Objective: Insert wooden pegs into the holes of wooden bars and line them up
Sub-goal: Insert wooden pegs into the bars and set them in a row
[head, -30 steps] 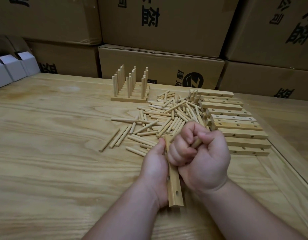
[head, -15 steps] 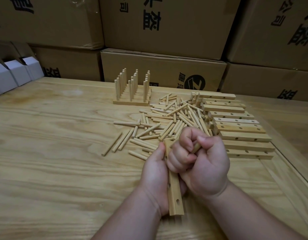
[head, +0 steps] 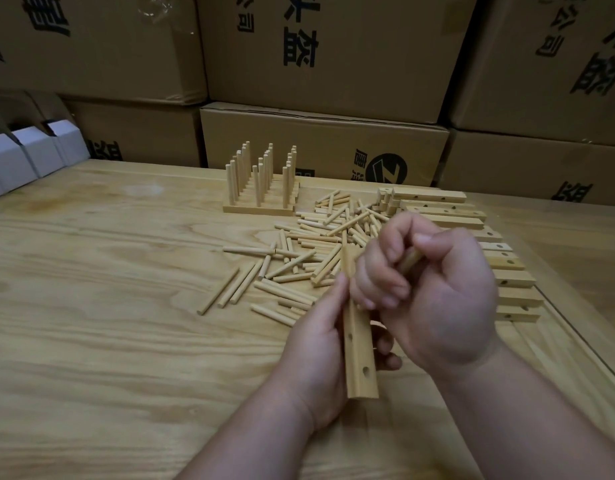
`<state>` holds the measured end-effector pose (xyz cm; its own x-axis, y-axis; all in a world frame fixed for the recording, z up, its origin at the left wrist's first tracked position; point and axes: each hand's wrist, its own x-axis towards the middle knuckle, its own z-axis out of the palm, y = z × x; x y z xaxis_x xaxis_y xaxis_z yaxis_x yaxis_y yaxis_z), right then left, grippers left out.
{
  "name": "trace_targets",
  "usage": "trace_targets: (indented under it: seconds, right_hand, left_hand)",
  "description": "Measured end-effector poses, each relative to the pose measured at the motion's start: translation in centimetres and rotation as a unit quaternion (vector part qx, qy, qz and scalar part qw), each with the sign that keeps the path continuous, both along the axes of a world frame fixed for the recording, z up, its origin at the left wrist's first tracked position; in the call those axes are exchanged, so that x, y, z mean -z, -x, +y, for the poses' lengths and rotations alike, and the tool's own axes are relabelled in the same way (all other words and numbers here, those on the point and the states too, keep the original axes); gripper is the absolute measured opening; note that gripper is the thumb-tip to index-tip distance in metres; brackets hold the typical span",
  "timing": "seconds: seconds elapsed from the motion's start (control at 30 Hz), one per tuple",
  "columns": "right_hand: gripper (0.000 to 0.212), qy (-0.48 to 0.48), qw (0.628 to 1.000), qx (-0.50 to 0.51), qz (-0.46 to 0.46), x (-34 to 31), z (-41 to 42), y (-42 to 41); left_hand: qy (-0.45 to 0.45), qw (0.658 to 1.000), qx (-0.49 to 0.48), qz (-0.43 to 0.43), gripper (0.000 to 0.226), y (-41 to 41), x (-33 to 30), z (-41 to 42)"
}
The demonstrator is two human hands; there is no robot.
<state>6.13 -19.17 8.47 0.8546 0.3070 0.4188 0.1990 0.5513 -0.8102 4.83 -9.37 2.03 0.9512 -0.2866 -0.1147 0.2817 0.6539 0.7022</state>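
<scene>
My left hand (head: 320,341) grips a wooden bar (head: 358,348) from below, its long side pointing away from me and its holes facing up. My right hand (head: 434,292) is curled round wooden pegs (head: 410,262) and hovers over the bar's far end. Loose pegs (head: 309,258) lie scattered on the table behind my hands. At the back stand several bars lined up with upright pegs (head: 261,181). A stack of empty bars (head: 472,233) lies to the right, partly hidden by my right hand.
The wooden table (head: 108,306) has a raised edge strip on the right (head: 583,344). Cardboard boxes (head: 327,50) form a wall behind the table. Small white boxes (head: 32,154) stand at the far left.
Both hands have lifted a little with the bar. My right hand has loosened and risen, so a peg shows between its fingers.
</scene>
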Motion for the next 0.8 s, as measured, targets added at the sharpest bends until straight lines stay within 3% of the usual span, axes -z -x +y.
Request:
trace_targets:
  seconds: [0.1,0.23,0.33,0.4,0.47,0.53,0.6,0.7,0.8]
  right_hand:
    - [0.025,0.056,0.996,0.062,-0.012,0.5,0.4,-0.1]
    - [0.032,0.066,0.986,0.15,-0.04,1.6,0.8,-0.7]
    - [0.034,0.156,0.959,0.236,-0.03,3.5,1.5,-0.7]
    - [0.032,0.285,0.915,0.276,-0.069,4.9,1.7,-0.6]
    - [0.037,0.462,0.83,0.274,-0.149,6.1,1.8,-0.6]
    - [0.057,0.601,0.743,0.215,-0.203,7.2,2.4,-0.7]
    - [0.07,0.675,0.689,0.155,-0.214,8.1,3.2,-0.8]
    - [0.068,0.708,0.655,0.14,-0.222,8.5,4.2,-1.4]
    - [0.051,0.69,0.667,0.178,-0.218,7.8,3.9,-2.1]
  left_hand:
    - [0.018,0.995,-0.093,0.023,0.043,-0.6,-0.2,0.4]
    - [0.119,0.969,-0.212,0.032,0.035,-1.5,-0.5,2.3]
    - [0.158,0.95,-0.267,0.03,0.037,-1.6,-0.5,3.4]
    - [0.173,0.934,-0.312,0.033,0.036,-1.8,-0.6,4.2]
    - [0.181,0.912,-0.365,0.039,0.032,-2.0,-0.8,5.2]
    - [0.186,0.89,-0.412,0.05,0.028,-2.1,-0.9,6.4]
    - [0.19,0.873,-0.444,0.066,0.025,-2.3,-1.0,7.2]
    - [0.188,0.86,-0.468,0.083,0.026,-2.5,-0.9,7.3]
    - [0.176,0.865,-0.462,0.084,0.028,-2.6,-0.8,6.9]
